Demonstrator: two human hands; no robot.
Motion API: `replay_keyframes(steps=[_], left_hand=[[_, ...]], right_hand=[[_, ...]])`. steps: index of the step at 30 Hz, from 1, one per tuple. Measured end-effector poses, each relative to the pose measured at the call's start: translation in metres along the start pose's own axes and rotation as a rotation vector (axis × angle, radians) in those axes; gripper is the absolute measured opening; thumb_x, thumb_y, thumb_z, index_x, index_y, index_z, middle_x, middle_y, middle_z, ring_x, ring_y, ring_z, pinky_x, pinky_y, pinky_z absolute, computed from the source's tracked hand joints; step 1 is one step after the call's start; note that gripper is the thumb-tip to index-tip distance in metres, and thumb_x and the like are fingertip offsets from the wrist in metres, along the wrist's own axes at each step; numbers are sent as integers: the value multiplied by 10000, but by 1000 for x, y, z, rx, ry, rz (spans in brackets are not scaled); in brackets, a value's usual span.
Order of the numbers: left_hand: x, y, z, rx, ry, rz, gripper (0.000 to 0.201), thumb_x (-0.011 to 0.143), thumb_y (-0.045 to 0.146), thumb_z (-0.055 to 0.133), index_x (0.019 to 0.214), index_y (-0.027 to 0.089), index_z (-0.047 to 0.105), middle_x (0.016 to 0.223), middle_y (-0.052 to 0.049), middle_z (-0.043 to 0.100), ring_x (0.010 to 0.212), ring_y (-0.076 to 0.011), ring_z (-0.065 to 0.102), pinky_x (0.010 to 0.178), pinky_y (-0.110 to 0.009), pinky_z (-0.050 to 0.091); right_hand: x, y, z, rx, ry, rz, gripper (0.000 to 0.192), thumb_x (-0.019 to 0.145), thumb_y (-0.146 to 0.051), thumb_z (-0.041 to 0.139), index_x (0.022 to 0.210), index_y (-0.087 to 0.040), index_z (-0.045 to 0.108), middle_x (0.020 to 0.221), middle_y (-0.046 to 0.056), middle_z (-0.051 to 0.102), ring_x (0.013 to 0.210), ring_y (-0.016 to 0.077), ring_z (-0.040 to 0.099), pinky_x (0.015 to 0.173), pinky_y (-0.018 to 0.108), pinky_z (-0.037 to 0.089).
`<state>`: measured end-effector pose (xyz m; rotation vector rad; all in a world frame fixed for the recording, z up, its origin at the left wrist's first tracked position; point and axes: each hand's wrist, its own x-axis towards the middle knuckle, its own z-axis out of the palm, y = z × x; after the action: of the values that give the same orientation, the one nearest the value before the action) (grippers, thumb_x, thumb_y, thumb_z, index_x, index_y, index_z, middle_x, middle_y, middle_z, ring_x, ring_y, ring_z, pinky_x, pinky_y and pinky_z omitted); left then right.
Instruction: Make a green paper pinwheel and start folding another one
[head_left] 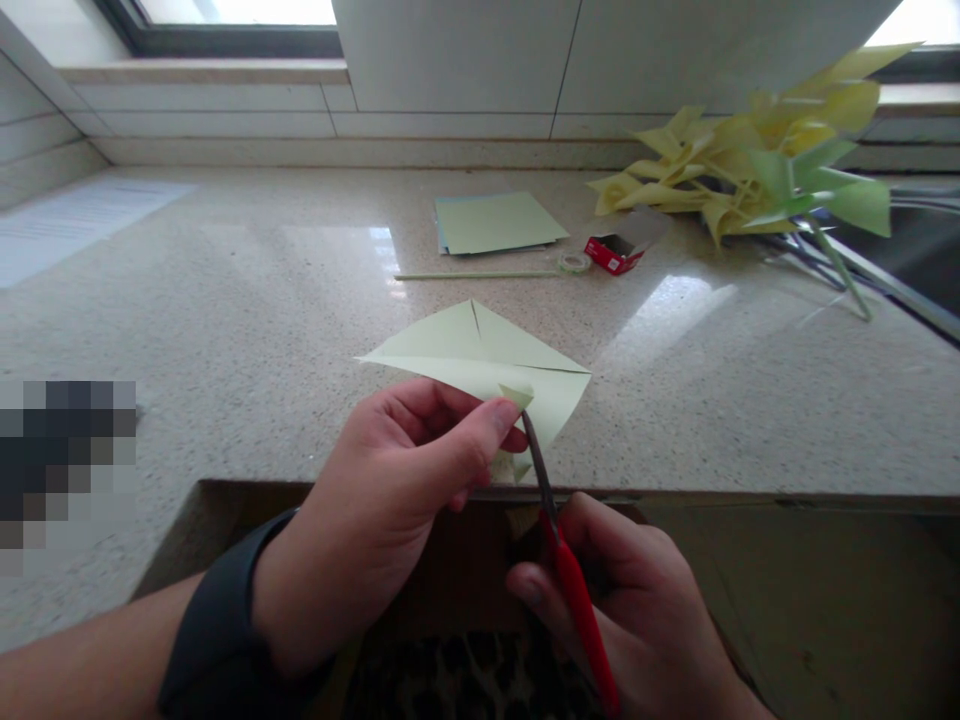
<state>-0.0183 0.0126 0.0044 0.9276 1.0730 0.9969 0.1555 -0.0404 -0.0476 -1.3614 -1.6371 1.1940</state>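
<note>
In the head view, a pale green paper sheet (499, 345) is held in front of the person, above the near edge of a speckled stone worktop (262, 380). The grip of the left hand (405, 450) is closed on the paper's near side, where a small folded point is pinched under the thumb; a dark wristband (232, 620) is worn on that arm. Slits can be seen running inward from the paper's far and right corners. Red-handled scissors (574, 575) are held in the grip of the right hand (637, 590), with the blades pointed away from the body and the tip brought right beside the left thumb; whether paper is caught between the blades cannot be told. Beyond the sheet, a thin pale green stick (480, 275) is laid crosswise, its right end near a roll of tape (574, 262), and a small red box (616, 253) is set just beside the tape. Behind the stick, a stack of coloured paper (501, 222) is placed, with green uppermost. At the far right, yellow pinwheels (690, 180) and a light green pinwheel (859, 205) are heaped together, while a printed sheet (82, 225) is laid at the far left
</note>
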Motion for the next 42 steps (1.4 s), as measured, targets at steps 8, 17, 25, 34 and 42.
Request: replay_keyframes(steps=[8, 17, 25, 34, 42], left_hand=[[1, 0, 0, -7, 5, -2, 190, 827, 372, 782, 757, 198, 756, 711, 18, 688, 511, -42, 447, 479, -149, 375], [1, -1, -1, 6, -1, 2, 194, 837, 390, 777, 753, 216, 760, 698, 34, 672, 518, -33, 439, 496, -131, 382], [1, 2, 0, -39, 13, -11, 196, 843, 353, 772, 734, 194, 735, 668, 39, 646, 508, -29, 437, 488, -121, 383], [2, 1, 1, -99, 13, 8, 181, 854, 294, 745, 736, 167, 694, 708, 28, 667, 524, -42, 483, 476, -122, 407], [3, 0, -1, -64, -54, 11, 175, 873, 296, 730, 747, 180, 693, 662, 48, 631, 518, -43, 484, 481, -126, 416]], right_hand=[[0, -2, 0, 26, 10, -11, 445, 814, -559, 708, 645, -210, 492, 542, -54, 459, 493, 87, 371, 434, 207, 322], [1, -2, 0, 64, -13, 16, 436, 809, -595, 697, 692, -207, 538, 552, -46, 477, 512, 95, 394, 453, 219, 342], [0, 1, 1, 85, -48, 32, 440, 794, -607, 707, 697, -214, 534, 541, -39, 480, 508, 103, 416, 441, 222, 342], [0, -5, -29, 106, -125, 78, 370, 812, -526, 724, 714, -193, 595, 612, -14, 543, 544, 108, 440, 482, 220, 380], [-2, -6, -39, 318, -296, 195, 420, 811, -584, 714, 764, -190, 578, 657, -28, 439, 600, 111, 367, 514, 235, 320]])
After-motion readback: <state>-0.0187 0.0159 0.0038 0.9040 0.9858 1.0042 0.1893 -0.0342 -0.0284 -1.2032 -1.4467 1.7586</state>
